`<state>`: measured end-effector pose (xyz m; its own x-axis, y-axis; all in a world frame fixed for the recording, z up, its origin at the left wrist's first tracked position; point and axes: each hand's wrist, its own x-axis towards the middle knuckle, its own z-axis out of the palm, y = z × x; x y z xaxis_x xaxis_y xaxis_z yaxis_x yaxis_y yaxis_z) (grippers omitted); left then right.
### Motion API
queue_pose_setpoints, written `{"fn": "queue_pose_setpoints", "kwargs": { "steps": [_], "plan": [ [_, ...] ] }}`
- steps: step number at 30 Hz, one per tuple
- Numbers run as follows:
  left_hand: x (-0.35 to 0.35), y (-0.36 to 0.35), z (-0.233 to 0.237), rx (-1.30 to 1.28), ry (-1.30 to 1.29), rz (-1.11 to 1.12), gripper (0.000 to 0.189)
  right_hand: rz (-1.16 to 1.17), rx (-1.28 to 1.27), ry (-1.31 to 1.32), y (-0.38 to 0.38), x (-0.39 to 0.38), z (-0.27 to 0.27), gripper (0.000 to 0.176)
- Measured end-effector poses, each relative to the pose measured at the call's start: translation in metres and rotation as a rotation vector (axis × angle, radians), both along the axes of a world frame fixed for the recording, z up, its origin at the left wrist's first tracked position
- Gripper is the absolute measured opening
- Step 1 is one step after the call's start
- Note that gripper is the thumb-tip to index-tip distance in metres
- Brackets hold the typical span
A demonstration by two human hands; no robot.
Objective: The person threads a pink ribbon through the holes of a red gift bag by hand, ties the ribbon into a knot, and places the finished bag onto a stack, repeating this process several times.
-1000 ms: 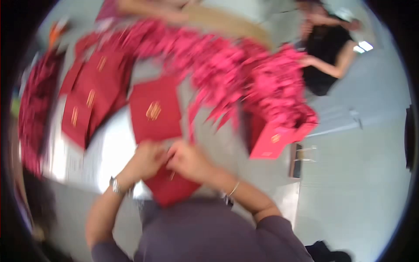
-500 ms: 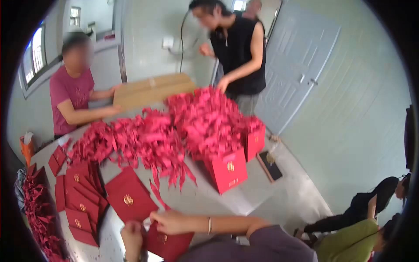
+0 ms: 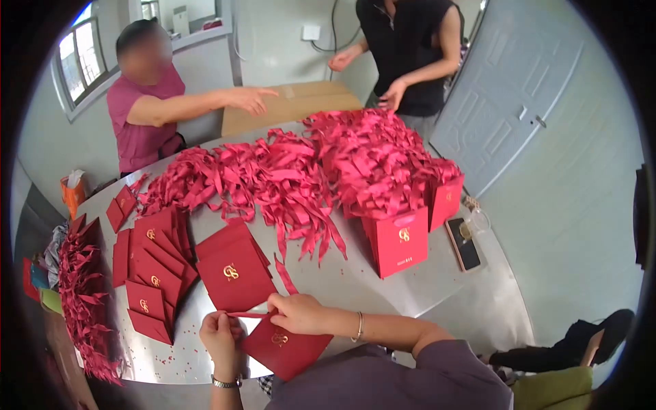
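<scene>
A red bag (image 3: 283, 348) with a gold emblem lies tilted at the table's front edge, close to my body. My left hand (image 3: 221, 336) pinches one end of a red ribbon (image 3: 247, 315) at the bag's left corner. My right hand (image 3: 295, 314) is closed on the same ribbon at the bag's upper edge, and the ribbon is stretched between both hands. A loose ribbon end (image 3: 285, 275) sticks up beyond my right hand. Larger red bags (image 3: 236, 270) lie just past my hands.
Stacked red bags (image 3: 154, 273) lie at the left. Heaped red ribbons (image 3: 369, 160) cover the table's far side, with upright bags (image 3: 400, 242) before them. A phone (image 3: 463, 244) lies right. Two people stand behind the table near a cardboard box (image 3: 307, 102); others are at lower right.
The view has shifted, so the table sits further right and higher. The person in pink has let go of the cardboard box and stretches an arm over it. The ribbon between my hands now shows taut.
</scene>
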<state>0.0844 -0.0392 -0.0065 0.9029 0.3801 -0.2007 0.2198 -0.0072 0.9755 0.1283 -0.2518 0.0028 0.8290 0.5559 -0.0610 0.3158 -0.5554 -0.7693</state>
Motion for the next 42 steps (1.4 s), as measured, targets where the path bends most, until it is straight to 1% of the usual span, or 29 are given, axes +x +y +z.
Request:
{"fn": "queue_pose_setpoints", "kwargs": {
  "steps": [2, 3, 4, 5, 6, 7, 9, 10, 12, 13, 14, 15, 16, 17, 18, 20, 21, 25, 27, 28, 30, 31, 33, 34, 36, 38, 40, 41, 42],
  "plan": [
    [-0.004, 0.007, -0.014, 0.505, -0.241, -0.051, 0.016, -0.024, 0.018, -0.036, -0.001, -0.005, 0.0, 0.025],
    [-0.01, -0.01, 0.008, 0.289, -0.189, 0.029, 0.021, -0.042, 0.0, -0.034, -0.002, -0.004, -0.001, 0.025],
    [-0.02, -0.016, 0.013, 0.405, -0.19, 0.04, 0.023, -0.058, -0.016, -0.023, -0.002, -0.005, -0.005, 0.025],
    [-0.028, -0.018, 0.024, 0.679, -0.226, -0.109, 0.022, -0.073, 0.035, -0.025, -0.003, -0.005, -0.008, 0.024],
    [-0.034, -0.006, -0.001, 0.833, -0.353, -0.288, 0.019, -0.069, 0.02, -0.04, -0.003, -0.006, -0.01, 0.024],
    [-0.034, -0.008, 0.005, 1.043, -0.574, -0.438, 0.015, -0.066, 0.003, -0.057, -0.004, -0.006, -0.009, 0.024],
    [-0.046, -0.015, 0.014, 0.919, -0.389, -0.437, 0.018, -0.05, -0.021, -0.065, -0.005, -0.007, 0.0, 0.024],
    [-0.045, -0.013, 0.016, 0.924, -0.395, -0.435, 0.018, -0.042, -0.005, -0.071, -0.005, -0.008, 0.002, 0.024],
    [-0.047, -0.008, 0.019, 0.596, -0.07, -0.377, 0.017, -0.038, 0.016, -0.065, -0.003, -0.014, 0.005, 0.024],
    [-0.044, 0.0, 0.005, 0.663, -0.252, -0.405, 0.012, -0.011, -0.016, -0.065, -0.004, -0.014, 0.01, 0.028],
    [-0.049, 0.004, 0.001, 0.666, -0.256, -0.413, 0.012, 0.014, -0.049, -0.069, -0.006, -0.013, 0.014, 0.032],
    [-0.051, 0.007, 0.002, 0.528, -0.168, -0.378, 0.01, 0.0, -0.045, -0.074, -0.008, -0.016, 0.02, 0.032],
    [-0.051, 0.008, 0.003, 0.39, -0.085, -0.35, 0.008, 0.026, -0.019, -0.138, -0.013, -0.019, 0.027, 0.038],
    [-0.051, 0.009, 0.005, 0.341, -0.023, -0.336, 0.007, 0.05, 0.005, -0.201, -0.02, -0.021, 0.032, 0.045],
    [-0.051, 0.015, -0.004, 0.346, -0.03, -0.357, 0.007, 0.028, 0.007, -0.205, -0.028, -0.022, 0.035, 0.045],
    [-0.051, 0.028, -0.025, 0.127, 0.04, -0.186, 0.008, 0.125, -0.122, -0.179, -0.049, -0.019, 0.043, 0.052],
    [-0.05, 0.026, -0.018, 0.167, 0.016, -0.208, 0.008, 0.072, -0.147, -0.147, -0.059, -0.02, 0.045, 0.046],
    [-0.049, 0.02, -0.011, 0.182, -0.039, -0.188, 0.008, 0.004, -0.028, -0.082, -0.106, -0.031, 0.053, 0.042],
    [-0.047, 0.018, -0.007, 0.212, -0.004, -0.198, 0.009, 0.005, 0.184, 0.084, -0.124, -0.039, 0.054, 0.035],
    [-0.044, 0.022, -0.016, 0.236, -0.013, -0.21, 0.009, -0.01, 0.188, 0.072, -0.131, -0.043, 0.056, 0.035],
    [-0.04, 0.023, -0.018, 0.234, -0.021, -0.229, 0.009, -0.047, 0.39, 0.381, -0.139, -0.05, 0.062, 0.036],
    [-0.039, 0.022, -0.017, 0.23, -0.015, -0.231, 0.009, -0.048, 0.395, 0.369, -0.141, -0.054, 0.062, 0.036],
    [-0.038, 0.019, -0.017, 0.22, 0.0, -0.23, 0.009, -0.097, 0.633, 0.426, -0.138, -0.062, 0.06, 0.033],
    [-0.037, 0.02, -0.017, 0.215, 0.006, -0.231, 0.009, -0.096, 0.638, 0.414, -0.133, -0.063, 0.063, 0.033],
    [-0.029, 0.028, -0.033, 0.242, -0.029, -0.237, 0.009, -0.083, 0.823, 0.462, -0.125, -0.064, 0.072, 0.034],
    [-0.024, 0.031, -0.039, 0.227, -0.036, -0.245, 0.01, -0.082, 0.808, 0.391, -0.118, -0.057, 0.076, 0.028],
    [-0.026, 0.028, -0.035, 0.213, -0.012, -0.249, 0.01, -0.028, 0.784, 0.42, -0.11, -0.051, 0.067, 0.023],
    [-0.026, 0.028, -0.033, 0.211, -0.003, -0.251, 0.01, 0.007, 0.814, 0.377, -0.103, -0.048, 0.063, 0.015],
    [-0.028, 0.026, -0.029, 0.208, 0.009, -0.252, 0.01, 0.006, 0.816, 0.395, -0.094, -0.046, 0.062, 0.015]
  ]
}}
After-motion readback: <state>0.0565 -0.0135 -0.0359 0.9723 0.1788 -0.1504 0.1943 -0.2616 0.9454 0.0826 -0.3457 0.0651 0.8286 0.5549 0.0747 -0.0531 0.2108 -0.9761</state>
